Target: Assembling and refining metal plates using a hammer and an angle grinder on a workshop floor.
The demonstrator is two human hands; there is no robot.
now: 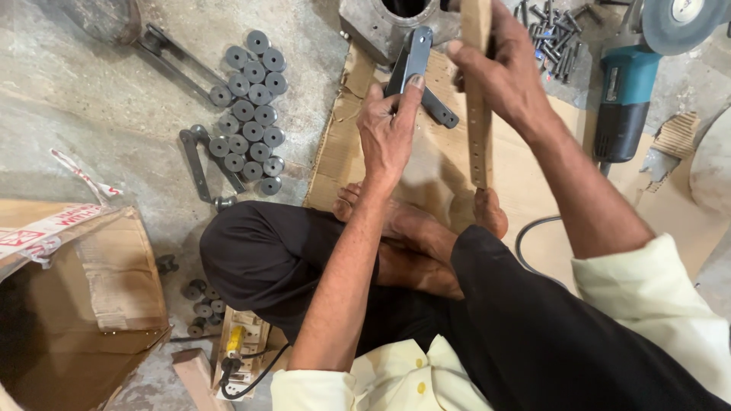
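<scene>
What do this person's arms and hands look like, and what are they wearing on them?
Both hands are bare: the left hand and the right hand have no gloves, and no rings or watch show. The forearms are uncovered too. Pale cream shirt sleeves are rolled up near the elbows, the right one bunched in loose folds. The shirt front has small yellow buttons.

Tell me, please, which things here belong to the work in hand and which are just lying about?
In hand:
- grey bracket, held by left hand
- holed strip, held by right hand
- cardboard sheet beneath them

Lying about:
- grey rollers
- grinder
- bolts
- open box
- power strip
</scene>
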